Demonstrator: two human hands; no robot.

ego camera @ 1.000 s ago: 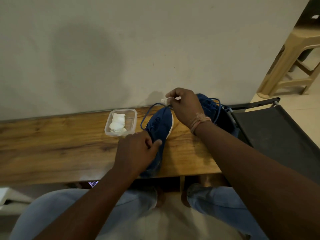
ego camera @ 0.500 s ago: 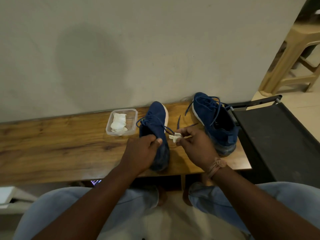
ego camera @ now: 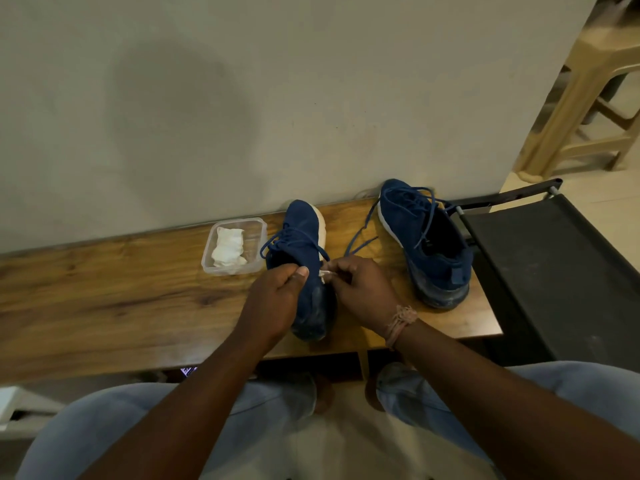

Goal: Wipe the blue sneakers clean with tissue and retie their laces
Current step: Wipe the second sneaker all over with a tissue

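Observation:
Two blue sneakers with white soles stand on a wooden bench (ego camera: 104, 289), toes toward the wall. My left hand (ego camera: 277, 299) grips the near sneaker (ego camera: 304, 244) at its heel collar, thumb on top. My right hand (ego camera: 360, 289) pinches a small white piece of tissue (ego camera: 325, 274) against that sneaker's right side. The other sneaker (ego camera: 426, 237) sits apart at the bench's right end, its loose laces (ego camera: 360, 240) trailing over the wood.
A clear plastic tub (ego camera: 256, 237) holding crumpled white tissue (ego camera: 228, 245) stands just left of the near sneaker. A black rack (ego camera: 554, 265) abuts the bench's right end. A beige plastic stool (ego camera: 588, 98) stands farther right. The wall runs directly behind the bench.
My right hand came back from the sneaker's toe to its right side near the heel with the tissue. The left hand kept its grip on the heel.

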